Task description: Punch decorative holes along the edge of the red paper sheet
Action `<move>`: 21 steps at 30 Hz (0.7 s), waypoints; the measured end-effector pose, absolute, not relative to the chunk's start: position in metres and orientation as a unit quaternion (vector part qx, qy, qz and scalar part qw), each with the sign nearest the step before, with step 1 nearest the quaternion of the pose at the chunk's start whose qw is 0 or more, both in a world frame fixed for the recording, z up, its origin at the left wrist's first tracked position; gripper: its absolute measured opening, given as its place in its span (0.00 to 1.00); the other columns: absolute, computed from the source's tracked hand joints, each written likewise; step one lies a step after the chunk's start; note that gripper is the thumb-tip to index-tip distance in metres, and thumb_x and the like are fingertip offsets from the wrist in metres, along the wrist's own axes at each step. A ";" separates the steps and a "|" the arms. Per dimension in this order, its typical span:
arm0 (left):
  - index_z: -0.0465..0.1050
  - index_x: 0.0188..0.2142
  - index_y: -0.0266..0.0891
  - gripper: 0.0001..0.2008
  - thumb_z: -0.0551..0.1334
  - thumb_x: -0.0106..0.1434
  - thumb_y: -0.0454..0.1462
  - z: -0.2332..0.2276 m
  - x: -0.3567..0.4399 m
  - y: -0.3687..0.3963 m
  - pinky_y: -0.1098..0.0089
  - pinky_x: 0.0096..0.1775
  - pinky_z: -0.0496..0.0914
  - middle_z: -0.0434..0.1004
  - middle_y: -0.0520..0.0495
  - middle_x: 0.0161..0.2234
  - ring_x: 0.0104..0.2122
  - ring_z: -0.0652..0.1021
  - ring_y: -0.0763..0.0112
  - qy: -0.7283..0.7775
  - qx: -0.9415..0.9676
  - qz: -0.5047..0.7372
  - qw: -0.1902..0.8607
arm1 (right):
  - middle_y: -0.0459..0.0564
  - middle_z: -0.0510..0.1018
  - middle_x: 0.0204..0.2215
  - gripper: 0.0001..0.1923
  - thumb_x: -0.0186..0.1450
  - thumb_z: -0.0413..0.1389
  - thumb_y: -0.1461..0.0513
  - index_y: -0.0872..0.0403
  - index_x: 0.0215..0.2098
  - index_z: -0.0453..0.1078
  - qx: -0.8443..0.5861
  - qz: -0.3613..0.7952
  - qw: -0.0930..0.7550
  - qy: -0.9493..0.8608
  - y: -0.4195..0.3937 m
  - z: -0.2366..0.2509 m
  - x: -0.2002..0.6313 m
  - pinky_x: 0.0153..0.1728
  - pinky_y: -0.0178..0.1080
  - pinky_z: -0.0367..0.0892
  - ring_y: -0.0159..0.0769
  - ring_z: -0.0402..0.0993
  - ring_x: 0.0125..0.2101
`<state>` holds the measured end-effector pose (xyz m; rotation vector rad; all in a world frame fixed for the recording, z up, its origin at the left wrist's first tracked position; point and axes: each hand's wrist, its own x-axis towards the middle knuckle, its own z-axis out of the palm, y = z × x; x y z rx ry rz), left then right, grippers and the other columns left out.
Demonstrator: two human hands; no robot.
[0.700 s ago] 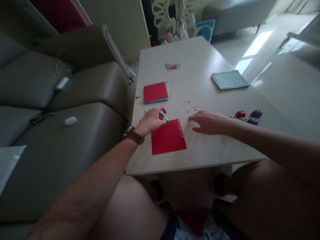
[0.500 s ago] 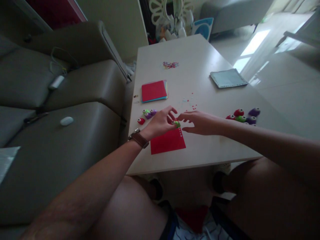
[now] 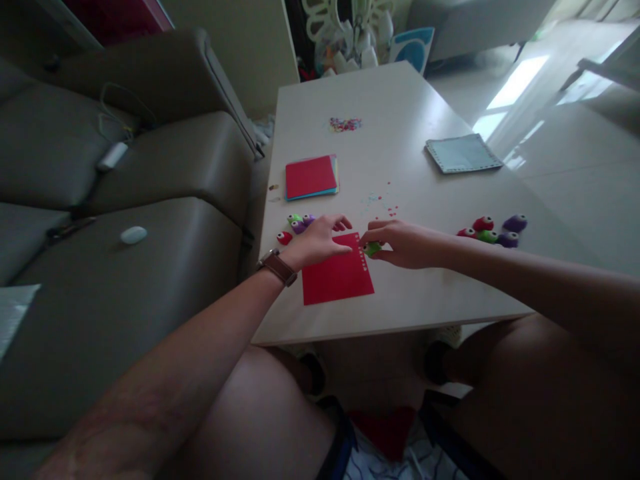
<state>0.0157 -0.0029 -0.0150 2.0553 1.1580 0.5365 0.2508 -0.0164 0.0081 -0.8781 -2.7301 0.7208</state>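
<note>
Centrally, we are pinching a small green plastic paper punch [image 3: 371,249] between the fingertips of our right hand [image 3: 400,243], setting it on the right edge of a red square paper sheet [image 3: 337,275]. Our left hand [image 3: 316,241] is lying flat with fingers spread, grasping nothing, pressing the sheet's upper left part onto the pale wooden table [image 3: 390,133]. A row of small holes is already running along the sheet's right edge, so we are judging the punching partly done, with the other edges still uncut. Outward, more small punches are sitting just left [image 3: 295,225] and further right [image 3: 493,230], with tiny paper scraps [image 3: 384,203] beyond our fingers. A stack of coloured paper squares [image 3: 311,177] and a light blue punched sheet [image 3: 463,153] are lying well apart, farther away. Open tabletop is remaining between these; the sheet is lying near the table's front edge.
</note>
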 end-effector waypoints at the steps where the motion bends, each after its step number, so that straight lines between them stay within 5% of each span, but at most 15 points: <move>1: 0.73 0.44 0.38 0.19 0.73 0.54 0.35 -0.019 0.012 0.000 0.62 0.48 0.72 0.77 0.43 0.44 0.46 0.77 0.61 0.472 0.801 0.193 0.316 | 0.51 0.75 0.37 0.08 0.65 0.56 0.67 0.54 0.41 0.75 -0.296 0.241 0.087 -0.920 -0.016 0.008 0.251 0.38 0.37 0.61 0.35 0.71 0.34; 7: 0.74 0.47 0.38 0.25 0.76 0.50 0.37 -0.036 0.004 0.007 0.60 0.48 0.71 0.76 0.42 0.45 0.45 0.76 0.58 0.531 0.806 0.108 0.238 | 0.50 0.74 0.36 0.07 0.63 0.56 0.69 0.55 0.38 0.73 -0.286 0.245 0.083 -0.923 -0.013 0.004 0.253 0.39 0.37 0.61 0.35 0.70 0.35; 21: 0.75 0.44 0.38 0.21 0.75 0.50 0.37 -0.035 0.005 0.008 0.62 0.41 0.70 0.78 0.42 0.40 0.40 0.77 0.58 0.556 0.767 0.075 0.310 | 0.51 0.76 0.36 0.08 0.60 0.56 0.69 0.54 0.37 0.71 -0.275 0.237 0.062 -0.930 -0.013 0.004 0.253 0.38 0.36 0.61 0.36 0.71 0.35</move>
